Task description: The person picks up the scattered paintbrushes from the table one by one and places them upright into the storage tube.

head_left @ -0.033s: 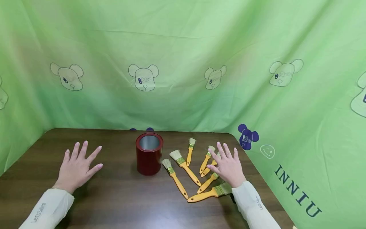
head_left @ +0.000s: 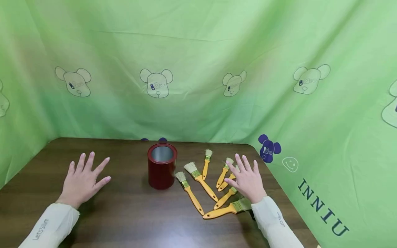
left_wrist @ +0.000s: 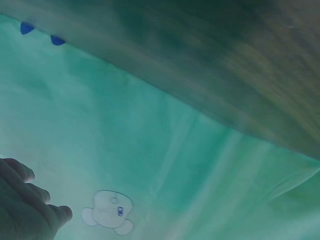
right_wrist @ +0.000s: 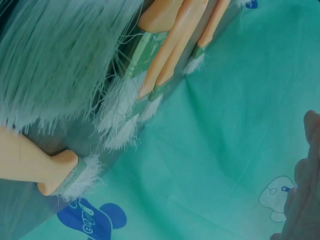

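My left hand is held over the left part of the table with its fingers straight and spread, holding nothing. On the right, my right hand hovers with spread fingers above several yellow-handled paintbrushes and partly covers some of them. A large brush lies nearest the front, its bristles partly hidden by the wrist. Two more, a wide brush and a narrower brush, lie left of that hand. Between the hands stands an upright dark red can, open at the top. Bristles fill the upper left of the right wrist view.
The brown wooden table ends at a green curtain behind it and on both sides. A small brush lies towards the back, right of the can. The left wrist view shows mostly the curtain, with fingertips low at left.
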`<state>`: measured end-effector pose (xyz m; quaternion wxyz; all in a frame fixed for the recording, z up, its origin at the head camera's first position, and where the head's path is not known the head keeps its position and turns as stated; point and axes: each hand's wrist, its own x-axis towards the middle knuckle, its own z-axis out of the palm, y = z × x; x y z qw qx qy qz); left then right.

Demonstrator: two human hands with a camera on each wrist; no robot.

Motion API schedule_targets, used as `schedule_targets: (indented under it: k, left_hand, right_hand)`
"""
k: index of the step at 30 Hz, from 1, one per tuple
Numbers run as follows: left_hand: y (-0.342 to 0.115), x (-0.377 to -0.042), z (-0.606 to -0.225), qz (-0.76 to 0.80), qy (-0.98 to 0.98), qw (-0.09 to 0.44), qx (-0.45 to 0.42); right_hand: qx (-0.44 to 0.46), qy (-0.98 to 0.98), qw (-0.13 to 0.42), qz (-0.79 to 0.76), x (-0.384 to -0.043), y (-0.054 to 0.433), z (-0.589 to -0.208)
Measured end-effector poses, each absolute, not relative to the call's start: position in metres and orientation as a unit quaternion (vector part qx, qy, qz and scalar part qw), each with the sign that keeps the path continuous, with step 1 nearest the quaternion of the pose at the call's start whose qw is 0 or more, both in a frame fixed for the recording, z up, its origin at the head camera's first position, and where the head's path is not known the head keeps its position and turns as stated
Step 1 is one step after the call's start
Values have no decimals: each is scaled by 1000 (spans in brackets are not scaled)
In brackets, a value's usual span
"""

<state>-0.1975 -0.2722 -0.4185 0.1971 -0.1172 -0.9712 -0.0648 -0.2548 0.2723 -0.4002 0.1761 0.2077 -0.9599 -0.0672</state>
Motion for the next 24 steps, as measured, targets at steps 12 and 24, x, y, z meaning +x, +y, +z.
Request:
schedule_targets:
  k: [12, 24]
  left_hand:
    - [-271, -200, -416, -93, -970, 188, -122]
    - [-242, -215, -391, -357, -916, 64, -170]
  right_hand:
    - [205, -971, 118, 34, -258, 274, -394]
    - [227, -960, 52, 153, -255, 258, -390]
